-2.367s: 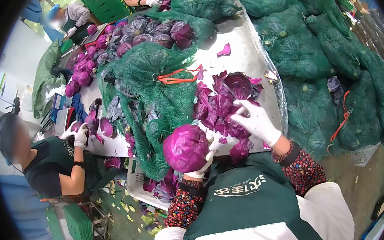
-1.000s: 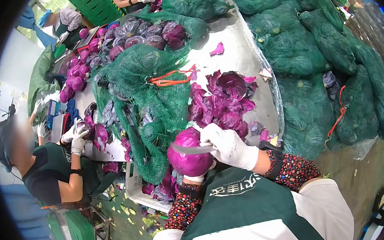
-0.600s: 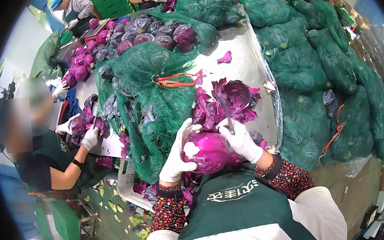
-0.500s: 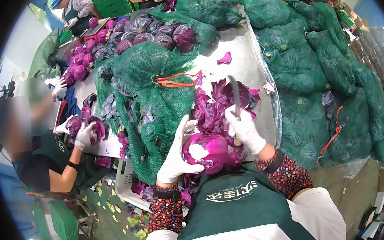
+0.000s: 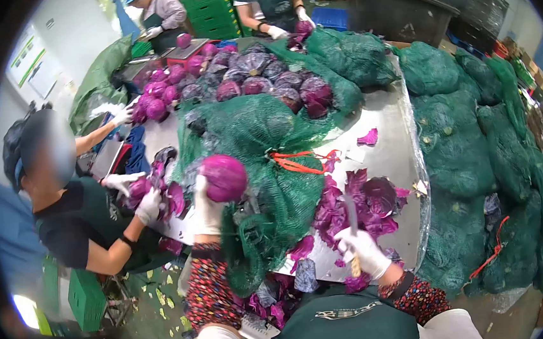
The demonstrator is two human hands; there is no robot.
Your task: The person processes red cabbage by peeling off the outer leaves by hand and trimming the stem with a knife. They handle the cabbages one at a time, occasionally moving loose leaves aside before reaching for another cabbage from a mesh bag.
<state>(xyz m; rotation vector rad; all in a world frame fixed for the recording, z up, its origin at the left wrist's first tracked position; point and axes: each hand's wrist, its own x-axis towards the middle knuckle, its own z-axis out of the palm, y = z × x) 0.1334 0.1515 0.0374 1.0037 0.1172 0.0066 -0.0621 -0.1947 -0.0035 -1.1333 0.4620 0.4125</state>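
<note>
My left hand (image 5: 207,213) is raised at the left with a trimmed red cabbage (image 5: 224,178) in its fingers. Its glove is white, and the cabbage is smooth and bright purple. In my gloved right hand (image 5: 365,255) is a knife (image 5: 351,213), blade pointing up and away from me. Torn purple cabbage leaves (image 5: 329,208) and a hollow outer leaf (image 5: 379,196) lie just beyond the knife on the metal table (image 5: 387,111). Between my hands spreads a green mesh sack (image 5: 243,128) with an orange-red tie (image 5: 296,162).
Red cabbages (image 5: 255,65) are heaped at the back left. Full mesh sacks (image 5: 453,149) are stacked along the right. A co-worker (image 5: 84,216) at the left handles a cabbage; two more people stand at the back. Leaf scraps litter the floor.
My left hand has lifted the cabbage from in front of me and carried it left and forward, over the sack's edge. The right hand keeps the knife. The whole view has shifted.
</note>
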